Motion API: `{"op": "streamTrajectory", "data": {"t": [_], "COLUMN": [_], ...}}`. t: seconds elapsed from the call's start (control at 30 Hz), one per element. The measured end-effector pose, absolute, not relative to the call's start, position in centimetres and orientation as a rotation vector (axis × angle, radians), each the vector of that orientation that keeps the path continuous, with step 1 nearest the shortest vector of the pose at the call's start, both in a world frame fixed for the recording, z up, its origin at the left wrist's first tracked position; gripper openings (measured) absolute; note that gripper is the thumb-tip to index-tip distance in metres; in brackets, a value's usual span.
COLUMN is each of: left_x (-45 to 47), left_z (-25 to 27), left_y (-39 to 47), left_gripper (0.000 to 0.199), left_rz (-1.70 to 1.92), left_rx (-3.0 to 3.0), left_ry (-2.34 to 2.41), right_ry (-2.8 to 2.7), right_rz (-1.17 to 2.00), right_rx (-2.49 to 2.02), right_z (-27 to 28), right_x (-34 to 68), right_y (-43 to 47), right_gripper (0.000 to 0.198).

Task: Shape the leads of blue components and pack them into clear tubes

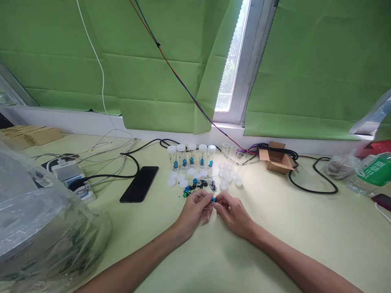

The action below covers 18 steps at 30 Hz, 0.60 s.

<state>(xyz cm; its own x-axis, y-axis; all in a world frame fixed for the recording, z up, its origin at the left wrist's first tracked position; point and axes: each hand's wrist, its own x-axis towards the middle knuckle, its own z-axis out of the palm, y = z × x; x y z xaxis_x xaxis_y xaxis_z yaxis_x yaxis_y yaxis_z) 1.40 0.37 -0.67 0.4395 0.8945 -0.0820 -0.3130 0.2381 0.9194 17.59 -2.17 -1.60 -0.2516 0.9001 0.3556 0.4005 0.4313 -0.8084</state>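
My left hand and my right hand meet above the table, both closed in a pinch on one small blue and black part. Its exact kind is too small to make out. Thin pale wires run by my left fingers. Just beyond the hands lie loose blue pieces, a green piece and black parts. Behind them stand several clear capped tubes, each with a blue piece inside. White round caps lie in front of these. More clear tubes, uncapped, stand to the right.
A black phone lies left of the tubes, near a power strip and cables. Plastic-wrapped bulk fills the left front. An open cardboard box, a black cable and a green-labelled bottle are on the right.
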Motion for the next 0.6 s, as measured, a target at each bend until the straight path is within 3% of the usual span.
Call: {"op": "streamTrajectory", "data": {"t": [0.6], "left_x": [1.42], "left_z": [-0.38], "left_y": [0.3], "left_gripper": [0.035], "left_rz": [0.918], "left_rx": [1.024], "left_ry": [0.757], "right_ry": [-1.912], "right_rz": [0.709], "right_rx": [-1.126], "right_z": [-1.49], "right_x": [17.63], "right_y": [-2.48], "right_gripper": [0.018]}}
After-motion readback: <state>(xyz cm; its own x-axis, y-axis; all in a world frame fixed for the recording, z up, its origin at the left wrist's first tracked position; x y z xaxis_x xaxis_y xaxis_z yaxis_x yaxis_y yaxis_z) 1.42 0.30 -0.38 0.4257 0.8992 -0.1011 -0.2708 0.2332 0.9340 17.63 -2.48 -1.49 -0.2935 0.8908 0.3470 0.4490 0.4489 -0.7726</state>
